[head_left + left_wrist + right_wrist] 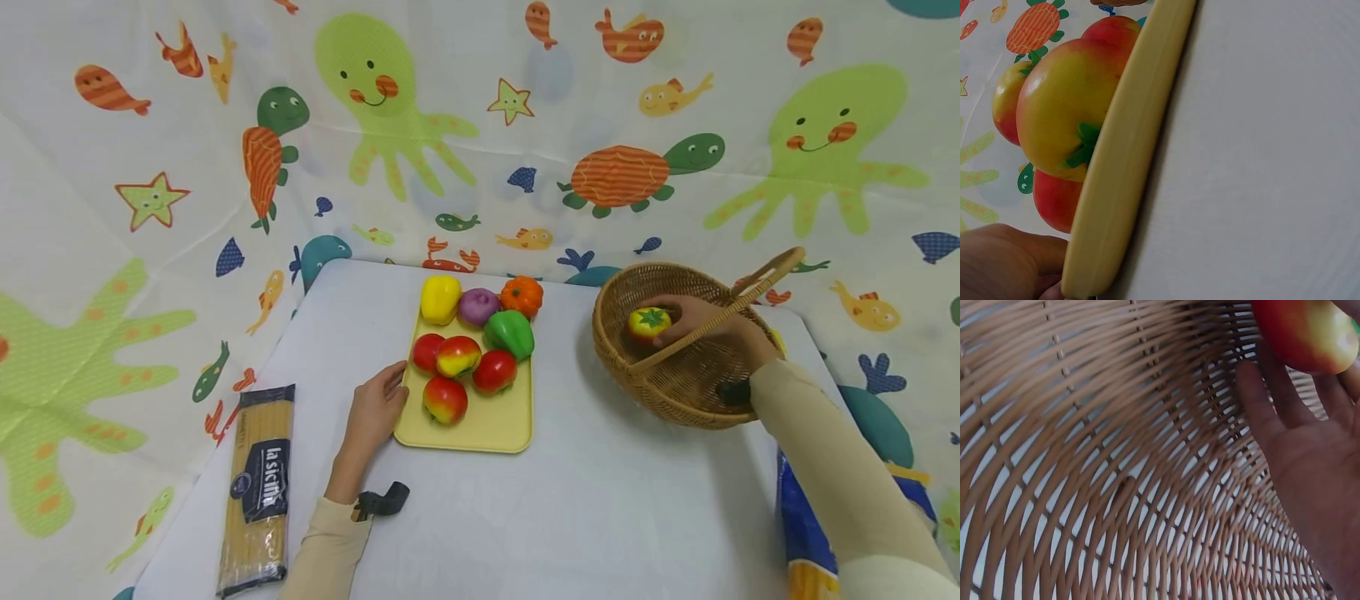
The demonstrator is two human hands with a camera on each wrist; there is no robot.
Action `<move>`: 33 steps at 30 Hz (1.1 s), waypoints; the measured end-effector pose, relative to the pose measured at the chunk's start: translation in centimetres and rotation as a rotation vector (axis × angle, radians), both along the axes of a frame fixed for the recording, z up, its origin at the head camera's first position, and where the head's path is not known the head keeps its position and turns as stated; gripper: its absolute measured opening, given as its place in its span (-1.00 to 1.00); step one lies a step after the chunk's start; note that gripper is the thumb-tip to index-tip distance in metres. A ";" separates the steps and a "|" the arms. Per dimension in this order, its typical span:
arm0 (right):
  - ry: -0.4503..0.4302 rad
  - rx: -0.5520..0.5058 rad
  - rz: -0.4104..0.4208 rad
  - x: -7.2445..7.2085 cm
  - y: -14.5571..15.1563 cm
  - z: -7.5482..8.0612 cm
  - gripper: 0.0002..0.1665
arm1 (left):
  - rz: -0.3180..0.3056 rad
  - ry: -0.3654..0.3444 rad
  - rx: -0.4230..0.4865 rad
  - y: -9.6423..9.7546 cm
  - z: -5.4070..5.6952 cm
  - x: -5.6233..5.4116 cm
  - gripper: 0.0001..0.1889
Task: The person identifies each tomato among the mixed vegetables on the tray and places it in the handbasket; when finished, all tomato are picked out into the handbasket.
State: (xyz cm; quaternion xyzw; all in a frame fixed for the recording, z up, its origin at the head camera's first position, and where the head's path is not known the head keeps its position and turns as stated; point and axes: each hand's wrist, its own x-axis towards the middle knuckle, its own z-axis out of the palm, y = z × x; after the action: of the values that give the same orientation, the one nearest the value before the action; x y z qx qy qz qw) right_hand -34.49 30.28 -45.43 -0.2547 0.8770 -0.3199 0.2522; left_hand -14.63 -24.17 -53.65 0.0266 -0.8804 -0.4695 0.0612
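Note:
Inside the wicker basket (pixel 678 410), my right hand (pixel 701 321) holds a red-and-yellow toy tomato (pixel 647 323) with a green leafy top. In the right wrist view the fingers lie around the tomato (pixel 1307 337), close to the woven wall. My left hand (pixel 378 404) grips the left rim of a pale yellow tray (pixel 487 429). On that tray, several similar tomatoes (pixel 446 400) are grouped, one resting on top of others. Behind them lie a green pepper (pixel 510 335), a yellow pepper (pixel 440 300), a purple onion (pixel 478 307) and an orange pumpkin (pixel 521 297).
A pack of spaghetti (pixel 257 492) lies left of my left arm. Beneath my right forearm is a blue-and-yellow pasta bag (pixel 806 525), partly hidden. The basket's handle (pixel 720 321) arches over my right hand. A patterned sea-animal cloth (pixel 480 150) hangs behind the white table (pixel 585 500).

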 end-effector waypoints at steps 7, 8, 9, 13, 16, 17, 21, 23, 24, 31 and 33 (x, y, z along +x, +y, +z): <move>-0.028 0.006 -0.036 0.6 -1.4 0.2 -0.20 | -0.001 -0.008 0.007 0.0 0.1 0.1 -0.52; -0.042 0.006 -0.042 0.8 -1.6 0.4 -0.20 | 0.000 -0.010 0.008 0.0 0.1 0.1 -0.52; -0.053 0.004 -0.047 0.9 -1.8 0.5 -0.21 | 0.001 -0.012 0.010 0.0 0.2 0.1 -0.52; -0.081 0.003 -0.053 0.7 -1.8 0.3 -0.23 | 0.005 -0.018 0.006 0.0 0.1 0.0 -0.51; -0.084 0.001 -0.027 0.4 -1.5 -0.2 -0.26 | 0.006 -0.018 0.001 0.0 0.1 0.0 -0.52; -0.086 0.003 -0.020 0.4 -1.4 -0.3 -0.26 | 0.007 -0.018 0.000 0.1 0.1 0.0 -0.52; -0.085 0.009 -0.034 0.8 -1.2 -0.3 -0.27 | 0.008 -0.023 -0.006 0.1 0.2 0.1 -0.52; -0.086 0.003 -0.056 1.2 -1.2 -0.1 -0.26 | 0.014 -0.026 -0.013 0.1 0.2 0.1 -0.52; -0.078 -0.002 -0.057 1.3 -1.2 0.0 -0.26 | 0.014 -0.026 -0.017 0.1 0.2 0.1 -0.52; -0.045 -0.040 -0.053 1.6 -1.1 -0.5 -0.30 | 0.005 -0.018 -0.014 0.1 0.1 0.0 -0.52; -0.040 -0.043 -0.048 1.6 -1.0 -0.7 -0.32 | 0.011 -0.018 -0.014 0.1 0.2 0.0 -0.52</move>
State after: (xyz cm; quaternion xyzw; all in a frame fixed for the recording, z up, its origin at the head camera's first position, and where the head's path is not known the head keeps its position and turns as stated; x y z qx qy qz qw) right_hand -32.93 29.27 -46.09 -0.2324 0.8706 -0.3499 0.2562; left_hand -14.63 -24.11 -53.46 0.0352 -0.8841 -0.4626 0.0561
